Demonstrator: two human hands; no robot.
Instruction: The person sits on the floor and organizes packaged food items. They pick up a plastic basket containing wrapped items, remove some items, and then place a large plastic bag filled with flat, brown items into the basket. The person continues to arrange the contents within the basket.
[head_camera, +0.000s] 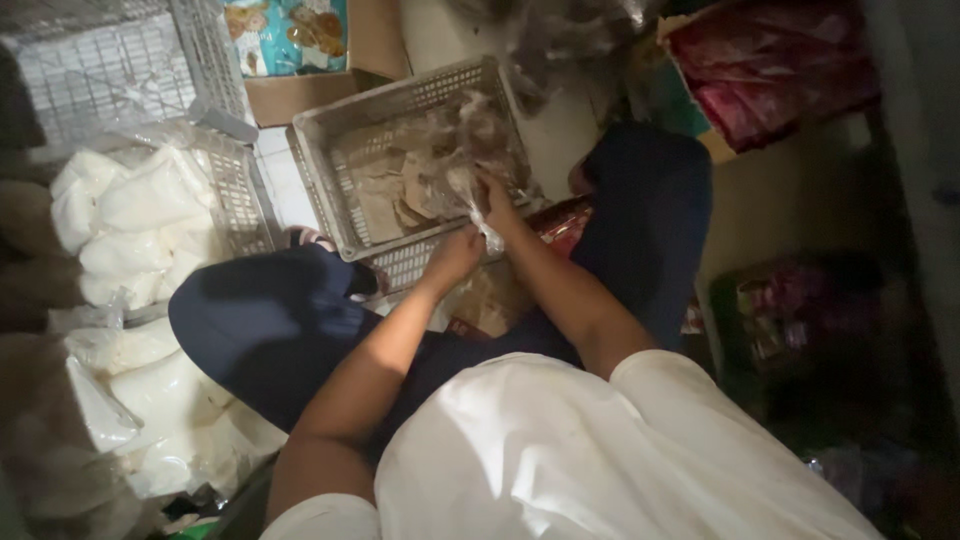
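Both hands (470, 235) grip clear bag (470, 190) over grey crate (330, 130) w/ brown pieces.

You are sitting with both knees spread wide, your forearms reaching forward between them and converging toward the middle. Your left hand (452, 258) is lying lower and nearer to you, its fingers curled in a loose fist with the wrist bent slightly inward. Your right hand (497, 200) is sitting just above and beyond it, fingers pinched together and pointing away from you, the wrist held straight. The two hands are working close together, nearly touching. Your left elbow is tucked low by your hip; your right elbow is bending out from a short white sleeve.
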